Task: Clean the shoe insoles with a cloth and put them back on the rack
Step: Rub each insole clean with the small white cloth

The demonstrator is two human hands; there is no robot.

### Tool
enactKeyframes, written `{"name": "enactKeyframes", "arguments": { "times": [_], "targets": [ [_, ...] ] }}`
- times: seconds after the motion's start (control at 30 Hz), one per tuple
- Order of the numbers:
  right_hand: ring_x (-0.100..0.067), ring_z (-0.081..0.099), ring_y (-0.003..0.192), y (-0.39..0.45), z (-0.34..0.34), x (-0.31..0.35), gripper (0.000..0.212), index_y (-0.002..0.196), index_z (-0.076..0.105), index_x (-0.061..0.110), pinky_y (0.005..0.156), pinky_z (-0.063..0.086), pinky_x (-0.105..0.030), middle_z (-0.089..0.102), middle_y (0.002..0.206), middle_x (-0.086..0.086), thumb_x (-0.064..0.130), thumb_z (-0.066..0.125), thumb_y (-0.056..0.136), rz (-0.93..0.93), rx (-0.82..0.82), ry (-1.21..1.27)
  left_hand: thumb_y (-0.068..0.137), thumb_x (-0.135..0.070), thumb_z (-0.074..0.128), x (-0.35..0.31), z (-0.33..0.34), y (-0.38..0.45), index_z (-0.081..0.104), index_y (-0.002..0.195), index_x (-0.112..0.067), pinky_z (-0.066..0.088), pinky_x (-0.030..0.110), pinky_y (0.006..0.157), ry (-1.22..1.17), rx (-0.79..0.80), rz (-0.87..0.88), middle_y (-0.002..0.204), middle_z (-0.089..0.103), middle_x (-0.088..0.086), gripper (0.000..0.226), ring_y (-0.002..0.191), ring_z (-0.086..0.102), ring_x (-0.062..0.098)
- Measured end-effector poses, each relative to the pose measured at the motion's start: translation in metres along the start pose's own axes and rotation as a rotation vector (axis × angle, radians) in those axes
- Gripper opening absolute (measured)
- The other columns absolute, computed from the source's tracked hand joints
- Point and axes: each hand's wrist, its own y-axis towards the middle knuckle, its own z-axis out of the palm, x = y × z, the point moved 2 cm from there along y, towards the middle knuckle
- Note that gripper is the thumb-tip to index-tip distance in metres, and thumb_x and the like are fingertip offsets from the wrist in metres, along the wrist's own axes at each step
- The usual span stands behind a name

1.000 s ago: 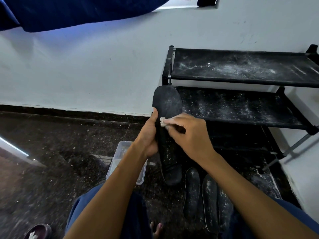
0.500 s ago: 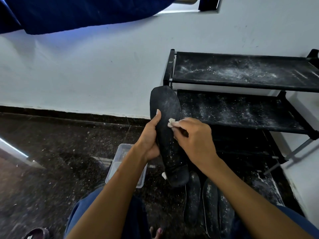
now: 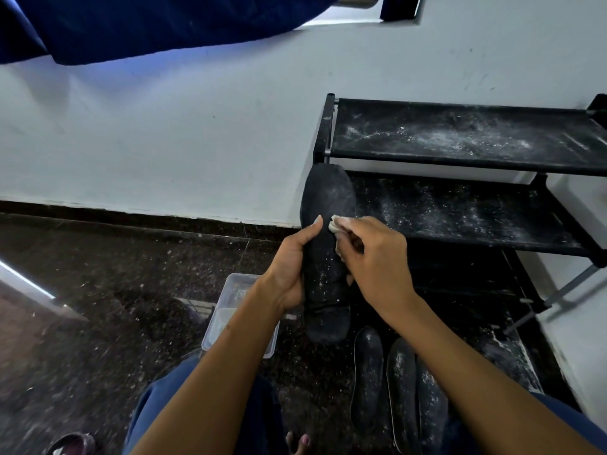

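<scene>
My left hand (image 3: 290, 267) grips a black insole (image 3: 328, 205) at its middle and holds it upright, toe end up. White specks dot its lower half. My right hand (image 3: 374, 261) pinches a small white cloth (image 3: 334, 224) and presses it on the insole near my left thumb. Three more dusty black insoles (image 3: 368, 376) lie side by side on the floor below my right forearm. The black shoe rack (image 3: 460, 159) stands to the right against the wall, both visible shelves bare and powdered with white dust.
A clear plastic tub (image 3: 230, 323) sits on the dark speckled floor under my left forearm. A blue curtain (image 3: 147, 24) hangs at the top left over the white wall. My knees in blue trousers and toes show at the bottom. A slipper (image 3: 70, 444) lies bottom left.
The cloth has slid a little along the insole, from near its left edge toward the middle. The insole's toe end has tilted slightly to the right. The view has shifted a bit.
</scene>
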Motion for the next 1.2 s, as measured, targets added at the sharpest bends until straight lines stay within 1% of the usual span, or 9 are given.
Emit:
{"name": "enactKeyframes", "arguments": {
  "times": [0.27,0.4,0.6,0.73,0.83,0.9,1.03,1.13,1.2],
  "targets": [
    [-0.02,0.063,0.081,0.001,0.006,-0.002,0.019,0.102,0.073,0.01,0.074,0.053,-0.033,0.069,0.089,-0.002,0.008,0.066,0.084,-0.065,0.09,-0.096,0.091,-0.067,0.024,0.004,-0.001,0.007,0.071,0.095,-0.011,0.059,0.03,0.07,0.029,-0.079,-0.007,0.089,0.073,0.012,0.074,0.079,0.072,0.019],
    [-0.016,0.062,0.076,-0.01,0.012,0.004,0.017,0.091,0.076,0.013,0.072,0.051,-0.031,0.068,0.082,0.001,0.006,0.066,0.077,-0.111,0.209,-0.067,0.089,-0.07,0.02,0.001,-0.006,0.009,0.069,0.104,-0.007,0.058,0.027,0.069,-0.014,-0.095,-0.006,0.099,0.073,0.01,0.081,0.086,0.072,0.018],
    [-0.017,0.063,0.077,0.0,-0.001,0.004,0.017,0.096,0.074,0.009,0.074,0.049,-0.024,0.07,0.085,-0.002,0.005,0.067,0.081,-0.066,0.05,-0.045,0.091,-0.067,0.021,0.0,-0.006,0.01,0.069,0.097,-0.01,0.059,0.027,0.063,0.06,-0.101,0.021,0.088,0.074,0.012,0.075,0.078,0.072,0.02],
    [-0.022,0.063,0.07,-0.009,0.01,0.004,0.012,0.083,0.074,0.006,0.065,0.053,-0.037,0.068,0.077,-0.005,0.008,0.065,0.075,-0.031,0.222,-0.096,0.09,-0.07,0.015,0.003,-0.006,0.011,0.068,0.109,-0.009,0.057,0.027,0.079,0.07,-0.083,0.012,0.109,0.071,0.009,0.083,0.096,0.069,0.018],
    [-0.012,0.063,0.064,-0.012,0.007,0.005,0.016,0.082,0.076,0.008,0.065,0.054,-0.028,0.07,0.076,-0.005,0.009,0.066,0.07,0.099,0.365,0.131,0.089,-0.071,0.008,0.001,-0.009,0.012,0.061,0.122,-0.007,0.056,0.026,0.081,0.042,-0.051,0.014,0.121,0.066,0.005,0.089,0.102,0.067,0.016],
    [-0.01,0.063,0.063,-0.01,0.001,0.009,0.017,0.083,0.077,0.009,0.063,0.052,-0.02,0.071,0.076,-0.004,0.006,0.068,0.069,0.104,0.324,0.209,0.088,-0.072,0.007,-0.001,-0.009,0.012,0.059,0.125,-0.006,0.055,0.027,0.083,0.041,-0.03,0.023,0.124,0.065,0.005,0.092,0.104,0.066,0.016],
    [-0.013,0.067,0.075,-0.008,0.004,0.01,0.014,0.087,0.076,0.006,0.072,0.054,-0.025,0.072,0.082,-0.003,0.004,0.069,0.075,-0.011,0.146,0.048,0.087,-0.073,0.008,-0.003,-0.007,0.012,0.073,0.106,-0.008,0.048,0.031,0.091,0.014,-0.007,0.039,0.118,0.068,0.006,0.093,0.105,0.066,0.018],
    [-0.013,0.067,0.075,-0.012,0.006,0.009,0.015,0.085,0.076,0.008,0.071,0.055,-0.029,0.072,0.082,-0.002,0.003,0.068,0.074,0.024,0.293,0.042,0.088,-0.071,0.01,0.001,-0.009,0.015,0.062,0.121,-0.005,0.052,0.03,0.086,0.034,-0.04,0.033,0.118,0.067,0.008,0.09,0.104,0.066,0.018],
    [-0.008,0.066,0.065,-0.012,0.001,0.009,0.015,0.082,0.076,0.007,0.064,0.053,-0.018,0.072,0.077,-0.003,0.0,0.068,0.072,0.141,0.463,0.146,0.089,-0.07,0.011,0.002,-0.012,0.015,0.061,0.118,-0.005,0.056,0.03,0.079,0.047,-0.05,0.042,0.109,0.071,0.008,0.087,0.096,0.069,0.019]
  ]
}}
